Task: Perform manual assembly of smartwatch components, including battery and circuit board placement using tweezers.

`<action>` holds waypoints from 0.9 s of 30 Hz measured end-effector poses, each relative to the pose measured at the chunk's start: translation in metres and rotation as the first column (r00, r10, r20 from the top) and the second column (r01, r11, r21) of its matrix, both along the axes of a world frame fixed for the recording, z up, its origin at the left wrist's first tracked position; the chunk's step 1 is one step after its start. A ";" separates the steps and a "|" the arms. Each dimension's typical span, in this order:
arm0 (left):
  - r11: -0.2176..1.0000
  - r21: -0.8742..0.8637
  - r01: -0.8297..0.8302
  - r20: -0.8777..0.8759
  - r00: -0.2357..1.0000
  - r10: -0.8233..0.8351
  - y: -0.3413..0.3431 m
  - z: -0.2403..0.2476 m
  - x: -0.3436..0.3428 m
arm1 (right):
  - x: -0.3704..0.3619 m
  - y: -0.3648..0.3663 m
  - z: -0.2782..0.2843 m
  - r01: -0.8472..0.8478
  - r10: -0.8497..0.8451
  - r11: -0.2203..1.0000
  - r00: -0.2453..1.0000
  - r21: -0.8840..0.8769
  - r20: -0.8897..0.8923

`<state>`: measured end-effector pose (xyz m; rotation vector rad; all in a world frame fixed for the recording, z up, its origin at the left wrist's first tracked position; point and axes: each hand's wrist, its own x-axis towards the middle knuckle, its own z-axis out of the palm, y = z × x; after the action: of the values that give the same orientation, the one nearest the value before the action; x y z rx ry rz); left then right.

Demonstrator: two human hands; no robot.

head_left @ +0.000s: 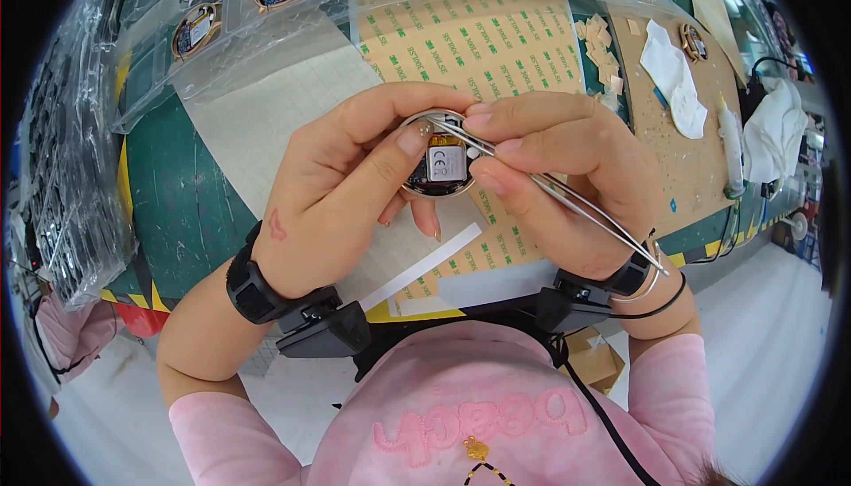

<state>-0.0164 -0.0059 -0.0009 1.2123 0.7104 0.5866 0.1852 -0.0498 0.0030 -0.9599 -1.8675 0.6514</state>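
Note:
My left hand [341, 162] is closed round the rim of an open round watch case [446, 165], with the thumb on its upper left edge. Inside the case a silvery rectangular battery and dark electronic parts show. In my right hand [567, 153] a pair of metal tweezers [576, 205] is pinched between thumb and fingers. The tweezers' tips reach into the upper part of the case, close to my left thumb. My right fingertips also lie against the case's right edge. What the tips touch is too small to make out.
Clear plastic trays [248, 20] at the back hold several more open watch cases. Beneath my hands lie a printed tan adhesive sheet [523, 43] and a pale sheet [257, 122]. At right, a brown board [700, 162] bears a white cloth [674, 78] and another watch case [693, 43]. Wrapped plastic trays [75, 149] stand left.

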 end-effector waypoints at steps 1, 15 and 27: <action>1.000 0.014 0.002 0.003 1.000 -0.002 0.000 0.000 0.000 | 0.000 -0.001 0.000 0.007 -0.007 1.000 1.000 -0.010 -0.008; 0.999 -0.014 -0.029 0.025 0.999 0.029 -0.003 -0.004 0.000 | -0.001 -0.006 -0.002 0.011 -0.011 0.995 1.000 -0.094 0.000; 1.000 -0.008 -0.026 0.018 0.999 0.026 0.000 0.001 0.000 | -0.002 -0.004 0.001 0.033 -0.034 0.996 0.999 -0.081 -0.011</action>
<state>-0.0161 -0.0059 0.0003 1.1908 0.7134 0.6155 0.1832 -0.0533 0.0044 -1.0349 -1.8217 0.7156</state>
